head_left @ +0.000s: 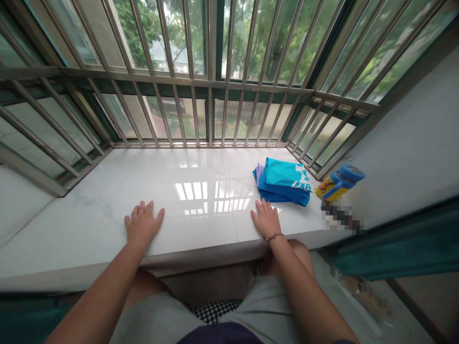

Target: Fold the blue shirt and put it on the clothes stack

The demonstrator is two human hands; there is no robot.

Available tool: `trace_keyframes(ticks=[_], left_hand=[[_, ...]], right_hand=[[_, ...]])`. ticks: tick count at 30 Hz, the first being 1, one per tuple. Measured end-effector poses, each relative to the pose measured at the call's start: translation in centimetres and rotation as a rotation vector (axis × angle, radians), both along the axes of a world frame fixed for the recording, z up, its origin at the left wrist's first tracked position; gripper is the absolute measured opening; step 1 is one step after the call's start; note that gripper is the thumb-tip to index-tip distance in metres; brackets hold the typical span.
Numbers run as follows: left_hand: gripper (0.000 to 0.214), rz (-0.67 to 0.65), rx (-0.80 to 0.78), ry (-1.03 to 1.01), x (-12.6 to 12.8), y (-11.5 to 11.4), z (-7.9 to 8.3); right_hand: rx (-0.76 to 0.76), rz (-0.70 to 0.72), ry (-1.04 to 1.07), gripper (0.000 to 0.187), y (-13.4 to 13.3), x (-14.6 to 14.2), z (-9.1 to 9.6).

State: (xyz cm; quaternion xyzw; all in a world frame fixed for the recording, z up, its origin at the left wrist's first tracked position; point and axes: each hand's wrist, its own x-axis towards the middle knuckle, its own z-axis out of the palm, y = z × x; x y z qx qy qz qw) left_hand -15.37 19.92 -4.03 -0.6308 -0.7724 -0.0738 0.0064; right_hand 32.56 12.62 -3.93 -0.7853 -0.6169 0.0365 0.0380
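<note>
My left hand (142, 222) lies flat, palm down, on the glossy white sill (107, 191), fingers stretched out and holding nothing. My right hand (266, 219) also rests flat on the sill, open, with a thin bracelet at the wrist. Just beyond its fingertips lies a pile of folded blue and turquoise clothes (285, 181), with a purple layer showing at its left edge. The fingers stop a little short of the pile.
A yellow bottle with a blue lid (340, 182) lies on its side at the sill's right end, by the wall. Metal window bars (211, 86) fence the sill on three sides. A teal curtain (394, 248) hangs at the right. My knees are below the sill's front edge.
</note>
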Motion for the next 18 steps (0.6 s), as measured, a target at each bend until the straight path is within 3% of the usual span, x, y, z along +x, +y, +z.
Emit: trace_keyframes(ticks=[7,18], left_hand=[[0.075,0.005,0.016,-0.012,0.08,-0.05,-0.10],[0.062,-0.004,0.090,-0.054,0.37,-0.71,0.39]], right_hand=[[0.043,-0.044,0.028,0.063,0.09,-0.32,0.57],[0.132,-0.044,0.088,0.056,0.03,0.39,-0.34]])
